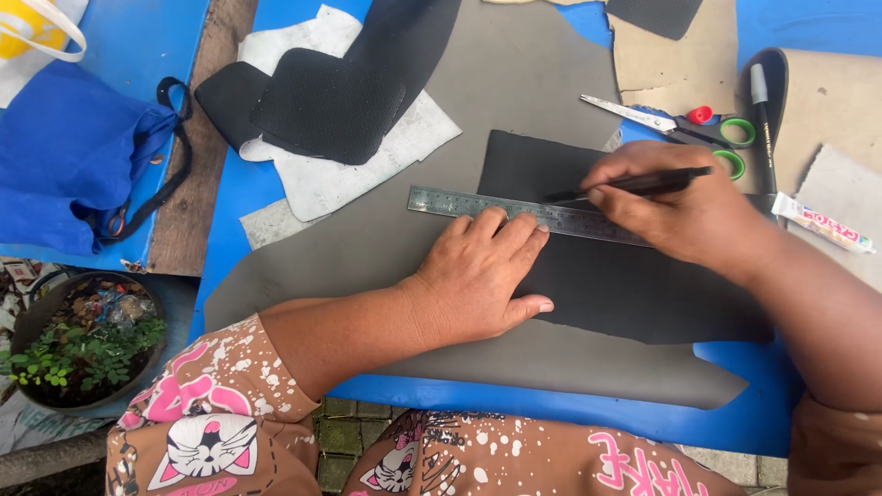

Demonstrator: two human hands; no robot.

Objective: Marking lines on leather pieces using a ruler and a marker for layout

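Note:
My left hand (482, 276) lies flat, fingers spread, pressing a metal ruler (441, 202) onto a black rubbery sheet (625, 294). The black sheet lies on a larger grey sheet (386, 248) on the blue table (753, 418). My right hand (680, 207) grips a black pen (643, 184), its tip at the ruler's upper edge on the black sheet.
Scissors with green handles (698, 129), a marker (763, 119) and a small glue tube (822, 223) lie at the right. Black textured pieces (322, 101) on white sheets sit at the top left. A blue bag (73, 156) and a potted plant (78, 354) are at the left.

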